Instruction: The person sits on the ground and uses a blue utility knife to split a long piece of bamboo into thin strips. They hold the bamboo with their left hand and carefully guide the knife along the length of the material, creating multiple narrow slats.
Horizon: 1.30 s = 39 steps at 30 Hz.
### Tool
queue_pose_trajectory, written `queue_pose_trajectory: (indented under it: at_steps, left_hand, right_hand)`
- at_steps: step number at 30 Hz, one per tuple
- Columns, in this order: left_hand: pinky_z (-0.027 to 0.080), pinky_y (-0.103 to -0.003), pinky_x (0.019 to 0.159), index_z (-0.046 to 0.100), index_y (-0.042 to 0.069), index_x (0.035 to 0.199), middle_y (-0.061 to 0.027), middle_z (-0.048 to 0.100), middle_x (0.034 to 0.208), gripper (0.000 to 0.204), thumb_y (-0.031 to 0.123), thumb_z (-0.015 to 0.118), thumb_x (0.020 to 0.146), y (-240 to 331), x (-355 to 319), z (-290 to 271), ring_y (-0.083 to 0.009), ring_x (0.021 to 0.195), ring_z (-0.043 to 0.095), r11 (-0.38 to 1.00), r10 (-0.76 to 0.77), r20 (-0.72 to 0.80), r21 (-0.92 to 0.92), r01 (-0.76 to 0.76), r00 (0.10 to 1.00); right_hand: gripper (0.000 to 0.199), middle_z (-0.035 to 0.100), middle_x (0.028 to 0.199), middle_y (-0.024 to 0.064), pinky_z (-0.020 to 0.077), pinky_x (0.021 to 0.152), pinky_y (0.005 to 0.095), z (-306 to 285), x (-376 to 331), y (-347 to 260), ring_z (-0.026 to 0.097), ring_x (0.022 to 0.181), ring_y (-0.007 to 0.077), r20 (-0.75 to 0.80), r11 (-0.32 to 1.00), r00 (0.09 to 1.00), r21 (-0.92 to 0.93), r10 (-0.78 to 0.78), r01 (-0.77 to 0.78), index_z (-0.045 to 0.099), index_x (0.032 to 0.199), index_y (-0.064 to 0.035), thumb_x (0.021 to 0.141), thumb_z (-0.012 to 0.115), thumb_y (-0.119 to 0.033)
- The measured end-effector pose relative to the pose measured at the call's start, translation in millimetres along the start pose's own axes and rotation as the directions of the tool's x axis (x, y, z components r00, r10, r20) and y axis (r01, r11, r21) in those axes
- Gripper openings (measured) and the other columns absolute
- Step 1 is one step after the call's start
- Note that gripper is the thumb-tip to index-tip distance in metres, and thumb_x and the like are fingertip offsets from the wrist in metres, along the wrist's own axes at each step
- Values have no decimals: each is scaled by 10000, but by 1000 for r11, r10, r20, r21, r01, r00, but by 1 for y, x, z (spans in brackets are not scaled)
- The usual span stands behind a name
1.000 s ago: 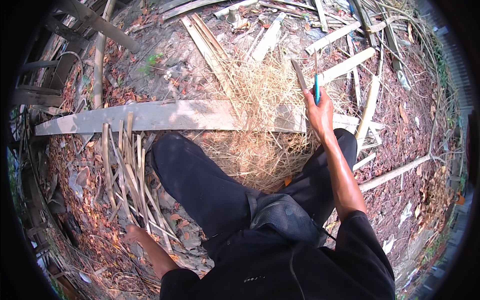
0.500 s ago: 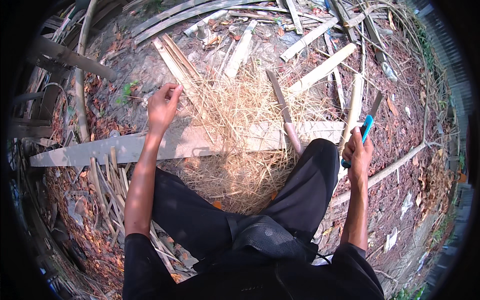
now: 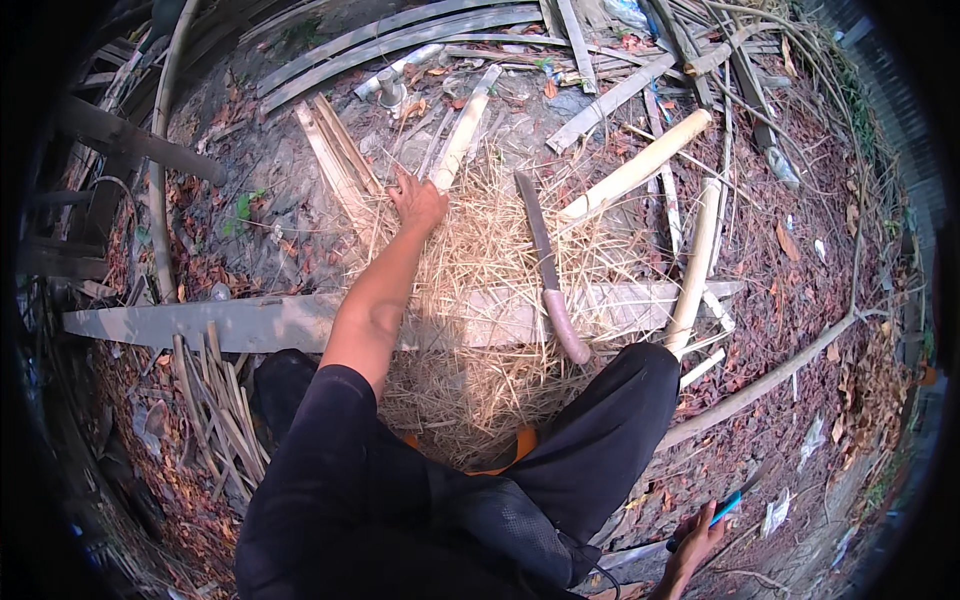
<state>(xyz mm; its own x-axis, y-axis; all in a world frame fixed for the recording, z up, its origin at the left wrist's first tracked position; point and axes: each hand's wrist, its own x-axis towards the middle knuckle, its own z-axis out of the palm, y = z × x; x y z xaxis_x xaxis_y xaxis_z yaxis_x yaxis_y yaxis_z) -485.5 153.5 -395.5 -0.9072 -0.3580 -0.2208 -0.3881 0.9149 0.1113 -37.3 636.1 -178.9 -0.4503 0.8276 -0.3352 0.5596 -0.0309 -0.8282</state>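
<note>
My left hand point(image 3: 418, 203) reaches forward over the straw-like shavings point(image 3: 470, 235), its fingers apart at the near end of a pale split bamboo piece point(image 3: 466, 130). Whether the fingertips touch that piece I cannot tell. Low on the right, my right hand point(image 3: 697, 540) is closed around the blue and black handle of a knife point(image 3: 726, 506), the blade pointing up and outward. A machete point(image 3: 540, 240) with a pinkish handle lies across the shavings and a long grey plank point(image 3: 230, 322), between my two hands.
Two pale bamboo poles point(image 3: 640, 165) point(image 3: 697, 265) lie to the right of the machete. Split strips point(image 3: 335, 165) stand out at the far left of the shavings, and thin sticks point(image 3: 215, 410) are bundled beside my left knee. Long slats point(image 3: 400, 45) lie at the back.
My left hand has moved forward and right, to the split bamboo piece. My right hand, still holding the knife, has dropped back toward my right side.
</note>
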Motion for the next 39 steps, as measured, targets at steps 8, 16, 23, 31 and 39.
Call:
queue_pose_trajectory:
  at_steps: [8, 16, 23, 31, 39]
  left_hand:
    - [250, -487, 974, 728, 88, 1010, -178, 406, 1281, 410, 428, 627, 804, 41, 5, 21, -319, 1216, 321, 992, -117, -127, -59, 110, 985]
    - [251, -484, 982, 689, 112, 1143, -123, 357, 1354, 544, 542, 599, 821, 44, 29, 31, -294, 1259, 270, 902, -431, -97, -81, 425, 897]
    - [274, -483, 964, 682, 150, 1146, -124, 255, 1484, 473, 445, 699, 777, 37, 29, 30, -290, 1281, 266, 912, -410, -64, -22, 409, 910]
    - [311, -518, 934, 694, 125, 1089, -133, 226, 1520, 428, 392, 728, 756, 5, 43, 63, -322, 1255, 317, 929, -353, -331, -14, 369, 875]
    - [265, -546, 950, 716, 80, 953, -157, 502, 1264, 418, 393, 757, 680, 27, 27, -29, -332, 1217, 339, 976, -18, -375, -206, -65, 927]
  right_hand:
    - [279, 341, 547, -71, 214, 378, 228, -20, -5, 47, 302, 412, 31, 88, 994, 991, -38, -99, 102, 449, 822, -127, 977, 570, -324]
    - [591, 619, 904, 115, 474, 742, 369, -54, -33, 50, 546, 811, 213, -65, 927, 991, -353, 115, -131, 592, 1136, 67, 917, 607, -482]
    - [765, 631, 1065, 241, 462, 882, 432, -52, -44, 62, 579, 958, 314, -161, 816, 987, -571, -6, -89, 590, 1162, 95, 870, 590, -612]
    - [825, 380, 1452, 267, 289, 1121, 423, -53, -53, 55, 382, 1339, 339, -87, 807, 996, -590, -31, -27, 386, 1406, 56, 892, 586, -557]
    - [571, 438, 1094, 147, 307, 846, 315, -64, -41, 67, 421, 968, 159, -65, 898, 984, -402, 168, -180, 429, 1199, 2, 916, 601, -463]
